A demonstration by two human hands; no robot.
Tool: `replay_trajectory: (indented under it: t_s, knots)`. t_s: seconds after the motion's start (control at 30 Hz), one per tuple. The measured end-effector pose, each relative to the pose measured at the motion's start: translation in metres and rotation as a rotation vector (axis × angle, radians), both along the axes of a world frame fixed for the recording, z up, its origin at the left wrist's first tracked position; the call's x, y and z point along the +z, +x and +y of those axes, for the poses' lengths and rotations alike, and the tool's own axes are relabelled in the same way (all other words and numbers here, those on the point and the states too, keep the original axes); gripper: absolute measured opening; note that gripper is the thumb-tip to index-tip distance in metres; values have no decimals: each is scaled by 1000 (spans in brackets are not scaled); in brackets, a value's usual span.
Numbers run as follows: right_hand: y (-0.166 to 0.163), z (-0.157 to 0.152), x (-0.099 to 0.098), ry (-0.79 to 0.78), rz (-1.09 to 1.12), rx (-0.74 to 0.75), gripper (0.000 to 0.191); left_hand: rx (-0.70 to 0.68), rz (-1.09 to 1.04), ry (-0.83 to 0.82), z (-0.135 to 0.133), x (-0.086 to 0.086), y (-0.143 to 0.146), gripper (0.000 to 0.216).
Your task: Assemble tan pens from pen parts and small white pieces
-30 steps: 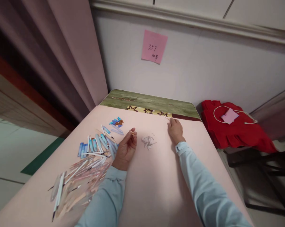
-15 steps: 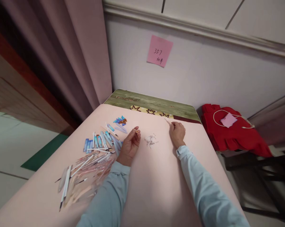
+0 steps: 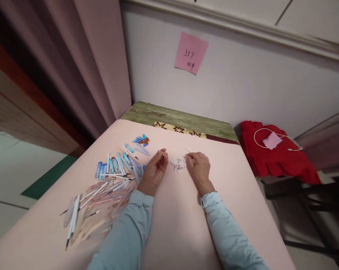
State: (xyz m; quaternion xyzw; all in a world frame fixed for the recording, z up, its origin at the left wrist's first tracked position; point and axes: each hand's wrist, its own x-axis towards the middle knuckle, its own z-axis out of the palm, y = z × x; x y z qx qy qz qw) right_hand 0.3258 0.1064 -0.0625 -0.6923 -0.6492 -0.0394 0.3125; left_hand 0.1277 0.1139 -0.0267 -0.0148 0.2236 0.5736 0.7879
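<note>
My left hand (image 3: pixel 152 171) is closed, palm up, its fingertips pinching a small orange-brown ring-ended piece (image 3: pixel 164 154), perhaps a tube seen end on. Between the fingers of my right hand (image 3: pixel 199 168) is a thin white stick (image 3: pixel 187 150), most of it hidden by the hand. Small whitish, clear pieces (image 3: pixel 178 164) lie in a loose heap between both hands. Left of my left hand are several blue tubes (image 3: pixel 113 165) mixed with white sticks. Thin brushes and clear barrels (image 3: pixel 101 202) are spread in front of them.
Small blue and brown pieces (image 3: pixel 142 140) are grouped near the back left of the pink-covered table (image 3: pixel 175 225). A green wood-patterned strip (image 3: pixel 180 116) edges its far side. Beyond stands a wall with a pink note (image 3: pixel 190 53). Red cloth (image 3: pixel 279 161) with a cable lies at right.
My right hand has moved left and nearer, from the right of the table to beside the whitish heap, still holding the stick. My left hand keeps its pinch. The view has shifted slightly.
</note>
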Motion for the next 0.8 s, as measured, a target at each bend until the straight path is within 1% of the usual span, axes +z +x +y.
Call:
replay_trajectory:
  t_s: [0.13, 0.23, 0.4, 0.5, 0.57, 0.63, 0.73, 0.8]
  knots:
    - [-9, 6, 0, -110, -14, 48, 17, -4, 36, 3, 1, -3, 3, 18]
    - [-9, 7, 0, -140, -42, 55, 16, -7, 42, -6, 1, -5, 5, 17]
    - [-9, 6, 0, -99, -85, 59, 19, -37, -13, -88, 0, -4, 7, 22]
    - [-11, 3, 6, -13, -16, 27, 22, -58, -85, -116, 0, -2, 6, 27]
    - [-15, -2, 16, 44, 89, 34, 23, -62, -114, -120, 0, -1, 5, 29]
    - [-22, -8, 32, 69, 235, 80, 24, -75, -101, -104, -1, 0, 5, 29]
    - [-35, -19, 61, 22, 431, 192, 26, -99, -17, -28, -3, 0, 6, 26]
    - [-42, -25, 76, -21, 478, 252, 25, -94, 51, 44, -5, -1, 7, 23]
